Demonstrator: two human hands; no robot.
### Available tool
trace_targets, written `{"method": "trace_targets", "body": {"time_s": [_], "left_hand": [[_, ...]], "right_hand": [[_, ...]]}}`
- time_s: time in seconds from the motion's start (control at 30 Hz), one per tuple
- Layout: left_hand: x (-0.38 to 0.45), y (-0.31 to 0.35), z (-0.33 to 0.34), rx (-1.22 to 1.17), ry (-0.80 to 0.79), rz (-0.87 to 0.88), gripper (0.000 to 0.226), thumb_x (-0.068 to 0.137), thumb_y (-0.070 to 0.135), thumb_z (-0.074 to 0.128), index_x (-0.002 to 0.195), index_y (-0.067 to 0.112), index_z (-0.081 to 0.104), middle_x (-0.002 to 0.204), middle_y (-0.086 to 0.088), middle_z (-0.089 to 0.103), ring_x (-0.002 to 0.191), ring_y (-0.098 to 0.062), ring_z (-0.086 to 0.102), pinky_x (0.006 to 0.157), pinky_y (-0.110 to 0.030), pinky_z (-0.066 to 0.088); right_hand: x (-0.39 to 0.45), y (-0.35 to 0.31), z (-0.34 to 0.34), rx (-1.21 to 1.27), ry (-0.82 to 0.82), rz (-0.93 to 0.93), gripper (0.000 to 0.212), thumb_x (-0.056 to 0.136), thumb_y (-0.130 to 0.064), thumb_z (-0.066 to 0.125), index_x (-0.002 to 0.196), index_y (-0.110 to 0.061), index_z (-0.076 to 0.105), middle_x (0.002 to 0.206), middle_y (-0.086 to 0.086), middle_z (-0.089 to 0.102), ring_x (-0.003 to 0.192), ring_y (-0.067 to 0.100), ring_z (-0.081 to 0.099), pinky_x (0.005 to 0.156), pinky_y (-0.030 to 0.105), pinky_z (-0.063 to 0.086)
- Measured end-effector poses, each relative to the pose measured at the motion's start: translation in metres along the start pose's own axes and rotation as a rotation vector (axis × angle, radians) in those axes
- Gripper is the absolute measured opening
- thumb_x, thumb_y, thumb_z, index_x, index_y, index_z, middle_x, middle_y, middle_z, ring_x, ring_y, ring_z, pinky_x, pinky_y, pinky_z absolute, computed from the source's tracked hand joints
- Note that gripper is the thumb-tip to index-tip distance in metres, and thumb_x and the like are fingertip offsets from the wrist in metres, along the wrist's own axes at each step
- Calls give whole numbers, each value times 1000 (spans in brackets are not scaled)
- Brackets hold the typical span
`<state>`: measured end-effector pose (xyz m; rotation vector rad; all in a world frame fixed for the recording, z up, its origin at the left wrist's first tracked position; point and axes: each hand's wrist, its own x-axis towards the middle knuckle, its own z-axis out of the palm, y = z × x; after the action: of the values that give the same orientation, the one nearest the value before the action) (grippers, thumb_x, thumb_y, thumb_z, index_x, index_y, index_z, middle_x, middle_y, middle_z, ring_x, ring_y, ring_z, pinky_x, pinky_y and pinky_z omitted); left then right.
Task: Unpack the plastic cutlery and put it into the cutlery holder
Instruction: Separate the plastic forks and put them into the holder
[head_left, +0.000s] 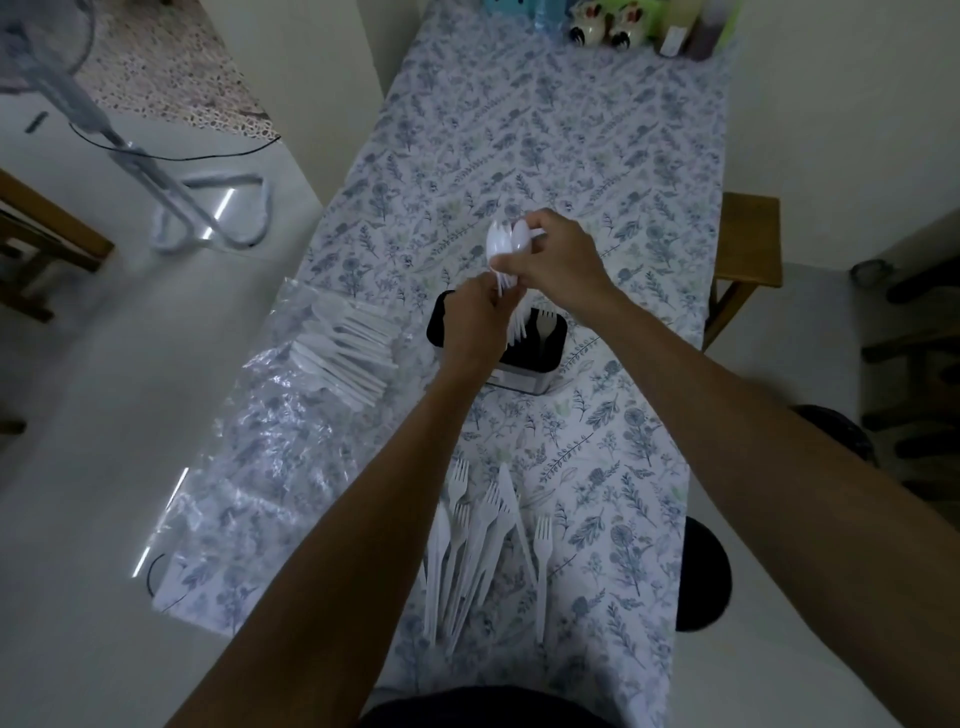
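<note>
A black cutlery holder (550, 353) stands mid-table with white plastic forks upright in it. Just above it, my right hand (558, 260) is closed on a bunch of white plastic spoons (506, 241), bowls pointing away from me. My left hand (475, 322) pinches the lower handle ends of that bunch, partly covering the holder. A pile of white spoons (343, 353) lies on a clear plastic bag (260, 447) at the left. Loose white forks and knives (478, 545) lie near the front edge.
The narrow table has a floral cloth (597, 156). Jars and ceramic figures (602, 26) stand at its far end. A wooden chair (748, 249) is on the right, a fan stand (171, 197) on the floor at left, and a dark stool (704, 577) near right.
</note>
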<state>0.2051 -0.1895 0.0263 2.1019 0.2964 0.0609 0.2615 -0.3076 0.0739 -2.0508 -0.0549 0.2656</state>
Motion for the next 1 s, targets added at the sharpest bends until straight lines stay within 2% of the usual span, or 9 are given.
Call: {"method": "trace_targets", "body": {"time_s": [0.17,0.33,0.43,0.57,0.63,0.7,0.8,0.87,1.0], "left_hand": [[-10,-6,10,-11,31,65,50,94,34,70,63,20,34,57,5,34,54,-12,28,55,-36,26],[-12,-15,10,91,35,181,51,90,40,72,62,14,39,61,1,37,57,-13,31,55,-28,24],[-12,-16,10,154,39,209,49,88,43,72,64,8,48,67,-3,43,60,-12,35,54,-22,26],[-9,-13,5,200,-4,249,45,91,41,70,64,13,49,63,-2,43,58,-9,34,54,-20,26],[-7,-8,0,218,-33,267,32,94,30,69,71,10,61,67,-1,46,58,-5,39,58,-12,32],[-6,-6,-5,235,-78,252,25,99,18,64,80,1,66,76,-5,51,61,-13,50,60,-7,38],[-3,-12,-10,230,-148,203,21,99,16,62,88,-1,67,87,-11,61,70,-23,64,67,-25,57],[-4,-13,-11,254,-144,193,20,99,19,61,87,4,67,85,-11,63,73,-23,63,69,-37,56],[-8,-3,-14,316,-34,189,23,101,20,55,86,5,63,76,-7,66,67,-20,59,61,-32,44]], "right_hand": [[-14,16,-8,53,-17,-12,55,70,-37,84,121,-28,63,107,0,74,93,14,74,79,43,64],[-24,20,-11,-6,-26,-87,46,81,-28,81,123,-29,62,110,-2,73,93,8,71,67,13,56],[-27,23,-13,-7,-14,-117,45,82,-28,81,123,-25,62,106,-5,70,92,6,68,62,5,50],[-26,25,-14,-5,16,-116,45,82,-28,80,123,-23,62,106,-7,68,93,7,67,61,3,47],[-23,26,-13,-6,37,-111,46,83,-30,79,124,-22,61,113,-3,69,97,9,67,65,6,48],[-21,27,-14,1,43,-104,49,83,-30,79,128,-21,59,119,1,69,100,11,66,72,13,52],[-20,29,-13,-2,6,-105,52,83,-29,79,130,-22,57,123,2,67,103,13,66,75,16,54],[-22,30,-11,-8,-13,-112,51,83,-28,79,129,-21,57,121,0,66,102,12,66,71,12,51],[-24,28,-8,3,10,-123,51,81,-28,81,127,-23,58,117,-3,67,97,9,66,66,4,49]]}}
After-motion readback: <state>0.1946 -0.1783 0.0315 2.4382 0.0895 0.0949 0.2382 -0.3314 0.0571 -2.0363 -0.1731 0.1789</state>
